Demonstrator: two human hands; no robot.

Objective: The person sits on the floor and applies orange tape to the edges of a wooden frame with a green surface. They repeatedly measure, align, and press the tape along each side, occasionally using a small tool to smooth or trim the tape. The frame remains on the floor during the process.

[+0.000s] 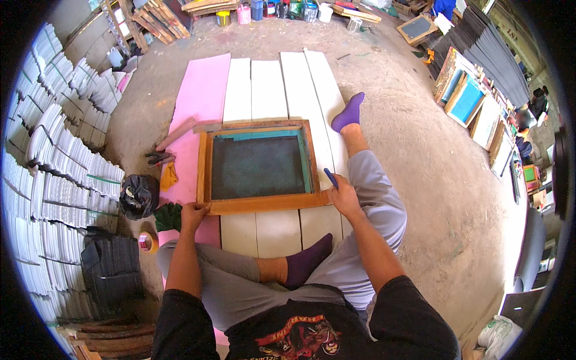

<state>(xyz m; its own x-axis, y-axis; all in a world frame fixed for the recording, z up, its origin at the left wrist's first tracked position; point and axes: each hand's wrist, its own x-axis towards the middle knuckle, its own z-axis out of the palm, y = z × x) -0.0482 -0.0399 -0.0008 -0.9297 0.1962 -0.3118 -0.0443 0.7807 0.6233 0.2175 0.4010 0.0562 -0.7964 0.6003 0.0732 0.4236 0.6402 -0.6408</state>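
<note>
A wooden screen-printing frame [204, 162] with dark mesh [258, 168] and a teal border lies flat in front of me. Along its near rail runs a glossy orange-brown strip [264, 206], which looks like tape. My left hand [193, 216] is closed at the frame's near left corner, its fingertips partly hidden. Beside the near right corner, my right hand [344, 195] grips a slim blue tool [330, 177], perhaps a cutter, pointing up and away. Under the frame are long white boards [270, 90] and a pink sheet [201, 84].
Left of the pink sheet lie dark gloves [158, 158], a yellow cloth [169, 176], a black plastic bag [139, 197] and a tape roll [147, 242]. White stacks [66, 198] line the left side. Paint containers [258, 11] stand far off; more frames [467, 99] lean at right.
</note>
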